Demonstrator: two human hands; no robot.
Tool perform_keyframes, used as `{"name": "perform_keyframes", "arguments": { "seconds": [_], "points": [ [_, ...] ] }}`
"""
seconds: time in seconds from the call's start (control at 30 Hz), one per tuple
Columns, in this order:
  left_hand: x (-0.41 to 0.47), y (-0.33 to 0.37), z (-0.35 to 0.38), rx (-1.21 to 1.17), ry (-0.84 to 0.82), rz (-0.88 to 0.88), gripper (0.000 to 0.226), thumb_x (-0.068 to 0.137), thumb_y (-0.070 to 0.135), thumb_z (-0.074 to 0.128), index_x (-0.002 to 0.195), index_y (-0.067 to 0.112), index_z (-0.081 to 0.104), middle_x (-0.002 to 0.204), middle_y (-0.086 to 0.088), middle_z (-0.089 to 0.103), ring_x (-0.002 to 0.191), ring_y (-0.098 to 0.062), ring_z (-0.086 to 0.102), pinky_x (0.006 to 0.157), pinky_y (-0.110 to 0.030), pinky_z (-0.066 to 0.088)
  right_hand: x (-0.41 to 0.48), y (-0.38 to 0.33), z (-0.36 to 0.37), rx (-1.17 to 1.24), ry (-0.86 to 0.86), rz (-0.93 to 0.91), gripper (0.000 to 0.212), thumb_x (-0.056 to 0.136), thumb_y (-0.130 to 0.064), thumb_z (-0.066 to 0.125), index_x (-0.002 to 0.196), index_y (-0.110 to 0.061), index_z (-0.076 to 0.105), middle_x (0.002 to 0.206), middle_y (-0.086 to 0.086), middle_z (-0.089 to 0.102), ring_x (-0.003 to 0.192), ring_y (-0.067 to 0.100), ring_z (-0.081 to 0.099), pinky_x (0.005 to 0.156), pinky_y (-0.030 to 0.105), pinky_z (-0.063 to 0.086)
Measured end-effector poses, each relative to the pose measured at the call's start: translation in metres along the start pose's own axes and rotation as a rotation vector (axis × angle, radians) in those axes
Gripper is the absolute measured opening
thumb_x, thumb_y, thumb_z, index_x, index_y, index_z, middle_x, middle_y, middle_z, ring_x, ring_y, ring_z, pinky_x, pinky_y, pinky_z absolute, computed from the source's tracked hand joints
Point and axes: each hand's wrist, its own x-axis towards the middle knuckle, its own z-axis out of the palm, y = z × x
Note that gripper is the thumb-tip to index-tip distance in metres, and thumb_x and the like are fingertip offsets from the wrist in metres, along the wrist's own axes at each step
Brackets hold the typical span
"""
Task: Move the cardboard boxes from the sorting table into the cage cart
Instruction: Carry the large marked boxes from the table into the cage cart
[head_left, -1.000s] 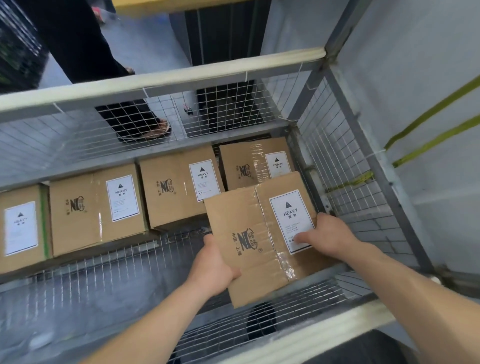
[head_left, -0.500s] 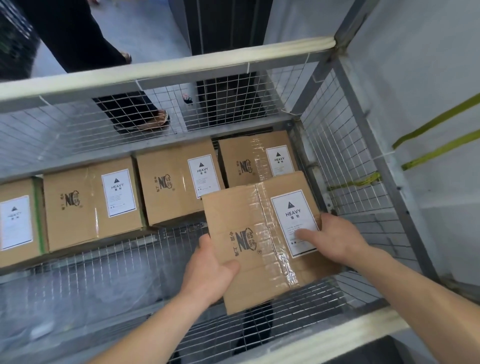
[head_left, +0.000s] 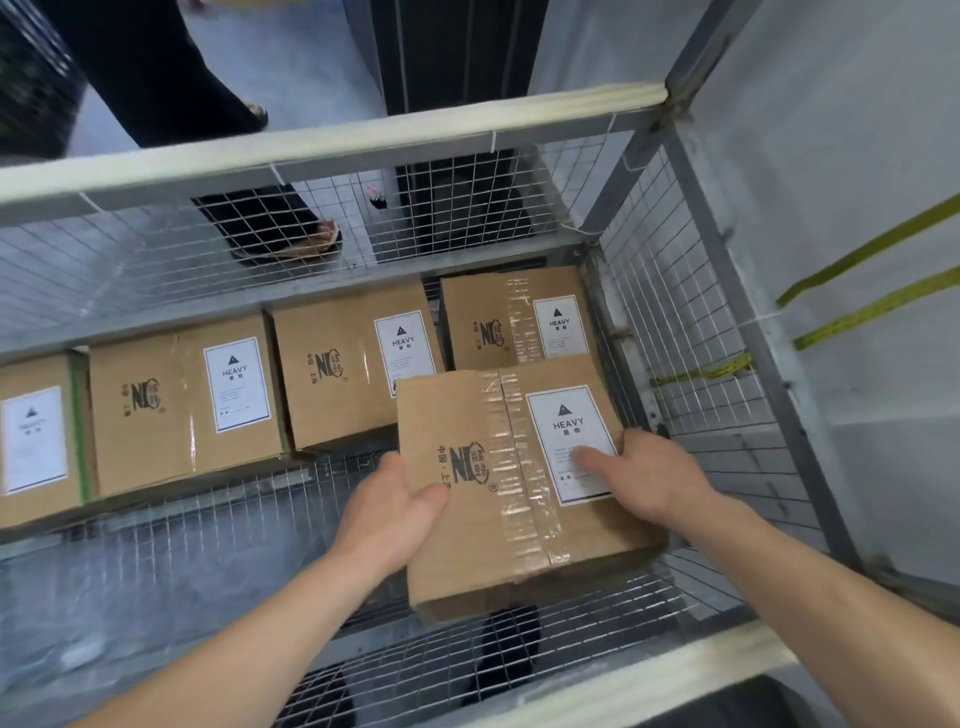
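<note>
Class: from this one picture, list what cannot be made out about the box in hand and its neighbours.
Head view:
- Fingers of the left hand: hidden under the held box.
- Held box's underside, whether it rests on the cage cart floor: hidden by the box itself.
- Leftmost box: cut off by the left edge.
- Label small print: too small.

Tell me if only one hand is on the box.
No, both the left hand and the right hand grip the box by its sides.
</note>
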Motion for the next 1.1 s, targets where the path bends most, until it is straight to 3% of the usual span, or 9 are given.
{"name": "perform_keyframes", "arguments": {
  "seconds": [0.1, 0.3, 0.5, 0.63, 0.73, 0.83, 0.97, 1.1],
  "points": [
    [0.005, 0.006, 0.000, 0.029, -0.050, -0.006, 0.030, 0.095, 0.031, 0.057, 0.120, 0.021, 0.044, 0.110, 0.006, 0.060, 0.096, -0.013, 0.058, 0.076, -0.031, 0.045, 0.002, 0.003, -0.002, 0.027, -0.016, 0.008, 0.038, 0.093, -0.064, 0.051, 0.084, -0.028, 0.056, 0.090, -0.008, 0.066, 0.080, 0.011, 0.061, 0.064, 0.029, 0.046],
    [0.028, 0.006, 0.013, 0.012, -0.092, -0.025, 0.033, 0.095, 0.026, 0.061, 0.119, 0.018, 0.041, 0.111, 0.004, 0.057, 0.099, -0.016, 0.057, 0.074, -0.028, 0.043, 0.022, 0.009, 0.004, 0.058, -0.017, 0.009, 0.032, 0.094, -0.062, 0.052, 0.098, -0.031, 0.061, 0.100, -0.007, 0.068, 0.087, 0.015, 0.064, 0.078, 0.035, 0.055],
    [0.050, -0.006, 0.019, -0.099, -0.127, -0.053, 0.034, 0.088, 0.016, 0.067, 0.117, 0.022, 0.049, 0.109, 0.002, 0.066, 0.093, -0.020, 0.067, 0.049, -0.029, 0.051, 0.036, 0.007, 0.001, 0.101, -0.015, 0.001, 0.042, 0.096, -0.055, 0.058, 0.126, -0.026, 0.060, 0.128, -0.001, 0.065, 0.109, 0.023, 0.062, 0.089, 0.036, 0.049],
    [0.050, -0.017, 0.031, -0.161, -0.172, -0.046, 0.040, 0.084, 0.007, 0.070, 0.112, 0.027, 0.050, 0.111, 0.000, 0.069, 0.092, -0.025, 0.071, 0.054, -0.033, 0.057, 0.043, 0.011, -0.003, 0.109, -0.023, -0.008, 0.047, 0.097, -0.049, 0.061, 0.133, -0.019, 0.059, 0.133, 0.002, 0.064, 0.116, 0.024, 0.060, 0.091, 0.034, 0.047],
    [0.046, -0.024, 0.047, -0.131, -0.168, -0.044, 0.046, 0.085, 0.004, 0.070, 0.119, 0.024, 0.047, 0.111, 0.001, 0.067, 0.087, -0.027, 0.071, 0.057, -0.038, 0.062, 0.051, 0.021, 0.008, 0.110, -0.099, 0.000, 0.045, 0.095, -0.042, 0.067, 0.133, -0.019, 0.059, 0.126, -0.004, 0.064, 0.104, 0.017, 0.057, 0.082, 0.028, 0.044],
    [0.055, -0.033, 0.066, -0.085, -0.175, -0.047, 0.049, 0.088, 0.003, 0.069, 0.122, 0.027, 0.044, 0.109, 0.004, 0.063, 0.087, -0.025, 0.070, 0.065, -0.043, 0.063, 0.067, 0.031, 0.024, 0.063, -0.141, 0.039, 0.043, 0.094, -0.037, 0.069, 0.132, -0.017, 0.060, 0.134, 0.001, 0.064, 0.102, 0.016, 0.057, 0.082, 0.026, 0.043],
    [0.079, -0.049, 0.091, -0.036, -0.219, -0.083, 0.058, 0.088, 0.000, 0.068, 0.137, 0.017, 0.042, 0.109, 0.003, 0.062, 0.093, -0.019, 0.066, 0.080, -0.041, 0.062, 0.091, 0.033, 0.036, -0.005, -0.145, 0.089, 0.049, 0.092, -0.023, 0.074, 0.133, -0.007, 0.051, 0.135, 0.009, 0.062, 0.120, 0.027, 0.061, 0.090, 0.031, 0.049],
    [0.104, -0.062, 0.104, -0.054, -0.295, -0.129, 0.082, 0.084, 0.002, 0.065, 0.154, 0.017, 0.025, 0.114, -0.003, 0.064, 0.096, -0.023, 0.067, 0.080, -0.046, 0.063, 0.115, 0.033, 0.045, -0.041, -0.135, 0.128, 0.062, 0.090, -0.015, 0.076, 0.138, -0.003, 0.039, 0.135, 0.012, 0.059, 0.121, 0.031, 0.060, 0.093, 0.035, 0.052]
  ]
}}
